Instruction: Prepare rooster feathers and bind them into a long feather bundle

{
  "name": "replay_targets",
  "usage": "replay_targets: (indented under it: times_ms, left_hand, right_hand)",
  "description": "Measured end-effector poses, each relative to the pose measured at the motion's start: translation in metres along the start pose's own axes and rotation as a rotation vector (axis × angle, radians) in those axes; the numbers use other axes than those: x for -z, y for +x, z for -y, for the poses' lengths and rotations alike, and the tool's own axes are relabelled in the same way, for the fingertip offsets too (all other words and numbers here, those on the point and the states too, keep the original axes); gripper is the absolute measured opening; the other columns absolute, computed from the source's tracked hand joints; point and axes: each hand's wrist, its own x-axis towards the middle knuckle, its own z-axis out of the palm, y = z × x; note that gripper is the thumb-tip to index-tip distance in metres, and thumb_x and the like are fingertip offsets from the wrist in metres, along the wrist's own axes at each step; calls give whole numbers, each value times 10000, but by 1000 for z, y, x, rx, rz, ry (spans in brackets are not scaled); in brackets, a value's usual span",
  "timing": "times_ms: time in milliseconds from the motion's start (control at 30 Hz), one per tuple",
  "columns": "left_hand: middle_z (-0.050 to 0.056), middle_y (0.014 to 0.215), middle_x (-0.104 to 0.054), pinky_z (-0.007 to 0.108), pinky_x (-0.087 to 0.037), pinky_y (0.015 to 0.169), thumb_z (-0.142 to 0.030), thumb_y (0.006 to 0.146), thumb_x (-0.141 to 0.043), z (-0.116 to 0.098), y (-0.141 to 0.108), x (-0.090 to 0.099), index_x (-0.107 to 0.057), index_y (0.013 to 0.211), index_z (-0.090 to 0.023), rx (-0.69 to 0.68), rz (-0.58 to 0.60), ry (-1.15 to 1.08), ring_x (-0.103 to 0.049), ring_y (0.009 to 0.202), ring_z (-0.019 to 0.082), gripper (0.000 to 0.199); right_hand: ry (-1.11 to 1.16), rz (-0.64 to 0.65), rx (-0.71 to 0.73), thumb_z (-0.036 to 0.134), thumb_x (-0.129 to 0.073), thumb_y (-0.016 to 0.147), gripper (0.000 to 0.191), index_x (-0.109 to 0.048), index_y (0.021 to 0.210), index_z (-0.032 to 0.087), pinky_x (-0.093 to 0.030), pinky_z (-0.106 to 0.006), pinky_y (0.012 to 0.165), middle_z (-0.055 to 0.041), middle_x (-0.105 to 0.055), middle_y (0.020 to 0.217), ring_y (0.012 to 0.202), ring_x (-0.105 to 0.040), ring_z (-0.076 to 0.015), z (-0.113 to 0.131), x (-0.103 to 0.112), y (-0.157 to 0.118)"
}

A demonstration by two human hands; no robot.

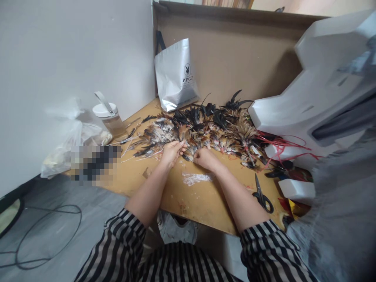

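My left hand (pixel 173 153) is closed, its thumb and fingertips pinched together at the near edge of a pile of brown, white and black feathers (pixel 161 131). A small feather tuft (pixel 188 153) lies between my two hands, at my fingertips. Just to the right, my right hand (pixel 205 159) is also closed, with its fingers curled down against this tuft. What exactly sits inside either pinch is too small to make out. On the wooden table (pixel 188 207) below my hands is a crumpled strip of clear plastic (pixel 196 179).
Black scissors (pixel 263 197) lie right of my right forearm, near red string (pixel 284 147) and white foam pieces (pixel 296 190). A silver bag (pixel 176 78) stands behind the feathers. At left are a lidded cup (pixel 110 119) and a plastic bag (pixel 70 143). A cardboard panel (pixel 235 58) rises behind.
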Motion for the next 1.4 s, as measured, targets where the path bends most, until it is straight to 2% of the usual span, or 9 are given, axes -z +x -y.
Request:
replay_targets:
  times_ms: [200, 333, 467, 600, 733, 833, 1033, 1267, 1400]
  left_hand:
    - [19, 655, -637, 137, -356, 448, -258, 612, -739, 2, 2, 0, -611, 685, -102, 5, -14, -60, -514, 500, 31, 214]
    - [8, 665, -633, 140, -341, 447, -260, 619, -727, 3, 1, -3, -616, 725, -106, 7, -19, -79, -503, 497, 26, 217]
    - [5, 675, -630, 145, -330, 450, -272, 625, -719, 5, 0, -7, -610, 719, -109, 18, -22, -63, -498, 499, 23, 217]
    - [5, 685, -634, 149, -333, 452, -279, 621, -722, 5, -1, -9, -604, 726, -115, 3, -56, -90, -503, 501, 25, 227]
    - [8, 683, -632, 145, -332, 450, -284, 608, -733, 5, 0, -10, -601, 725, -114, -8, -69, -148, -509, 503, 27, 245]
    - [11, 673, -629, 145, -337, 450, -291, 590, -747, 9, -1, -11, -598, 707, -112, 14, -53, -149, -512, 503, 31, 260]
    - [13, 656, -624, 144, -354, 450, -287, 561, -769, 15, -3, -12, -599, 704, -106, 127, -7, -66, -519, 506, 39, 286]
    - [20, 674, -631, 144, -362, 458, -249, 556, -773, 14, -7, -14, -610, 741, -102, 197, 61, -85, -530, 517, 39, 288]
    - [41, 764, -657, 158, -386, 482, -296, 578, -748, 10, -3, -10, -617, 734, -115, 52, -15, -7, -580, 586, 72, 272]
  right_hand:
    - [79, 58, 39, 185, -560, 645, 79, -636, 623, 180, -358, -218, 572, -19, -649, 644, 581, -542, -129, -8, 3, 3]
    - [24, 29, -46, 226, -593, 634, 76, -649, 664, 185, -343, -227, 552, -27, -652, 670, 589, -539, -137, -8, 2, 4]
    - [30, 79, -85, 215, -591, 624, 65, -648, 630, 185, -327, -227, 527, -24, -638, 643, 578, -528, -133, -7, -2, 1]
    - [297, 90, -67, 218, -606, 608, 57, -617, 619, 163, -361, -205, 535, 8, -613, 605, 558, -515, -106, -16, 1, -6]
    - [697, 69, -147, 244, -634, 617, 109, -595, 642, 144, -362, -182, 472, 27, -583, 530, 466, -480, -71, -25, 5, -14]
    - [957, -5, -246, 247, -665, 616, 140, -581, 652, 141, -365, -168, 425, 13, -601, 515, 436, -504, -68, -26, 2, -17]
    - [1368, -168, -302, 167, -739, 555, 258, -572, 752, 155, -450, -162, 445, 1, -653, 592, 496, -596, -90, -19, -5, -13]
    - [1492, -102, -323, 182, -725, 585, 161, -609, 685, 132, -472, -165, 460, -31, -667, 632, 523, -608, -91, -13, -11, -8]
    - [1415, -233, -327, 224, -711, 566, 147, -611, 628, 136, -383, -152, 389, 3, -617, 526, 433, -528, -66, -16, -16, -4]
